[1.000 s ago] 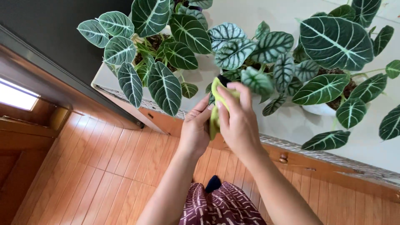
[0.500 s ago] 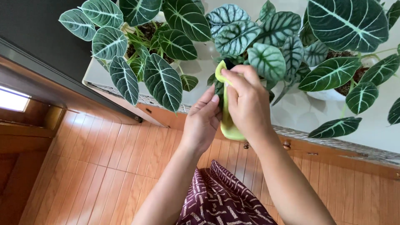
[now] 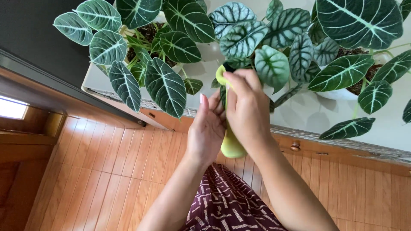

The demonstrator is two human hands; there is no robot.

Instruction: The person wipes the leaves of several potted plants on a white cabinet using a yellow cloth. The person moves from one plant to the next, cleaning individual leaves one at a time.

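My right hand (image 3: 246, 109) grips a yellow-green cloth (image 3: 231, 147) and presses it onto a dark green leaf (image 3: 223, 95) of the middle plant. The cloth hangs down below my hand. My left hand (image 3: 206, 128) lies flat with straight fingers under that same leaf, backing it against the cloth. The leaf is mostly hidden between my two hands. Around them spread large dark leaves with white veins (image 3: 165, 87).
Three potted plants stand on a white counter (image 3: 299, 115): one at left (image 3: 145, 38), one in the middle (image 3: 257, 38), one at right in a white pot (image 3: 342, 92). A wooden cabinet front with knobs (image 3: 294, 146) runs below. Wooden floor (image 3: 98, 171) lies underneath.
My hands have stayed on the leaf. The left fingers have straightened flat against it, and the cloth hangs lower beneath my right hand. The view has shifted slightly left.
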